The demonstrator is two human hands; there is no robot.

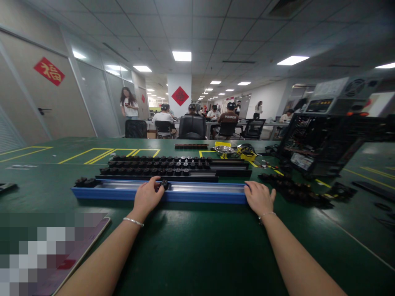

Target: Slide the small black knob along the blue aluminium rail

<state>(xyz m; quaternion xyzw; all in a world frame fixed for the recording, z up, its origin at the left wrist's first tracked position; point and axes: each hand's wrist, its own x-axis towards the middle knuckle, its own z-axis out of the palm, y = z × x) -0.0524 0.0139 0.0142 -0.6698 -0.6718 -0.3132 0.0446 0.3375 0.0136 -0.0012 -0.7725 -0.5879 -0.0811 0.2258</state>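
A long blue rail (pixel 200 196) with a silver channel lies across the green table in front of me. My left hand (pixel 148 197) rests on its middle, fingers pinched on a small black part (pixel 164 184) sitting in the channel. Resting against the rail's right end, my right hand (pixel 258 198) has its fingers curled loosely on the end. A few black parts (pixel 84 182) sit at the rail's left end. Behind it lie two black rails (pixel 173 166) filled with several black parts.
A pile of loose black parts (pixel 293 191) lies right of my right hand. An open computer case (pixel 321 144) stands at the right. A tablet (pixel 52 255) lies at the lower left. A metal bowl (pixel 224 149) and yellow cables sit farther back. Several people sit at desks beyond.
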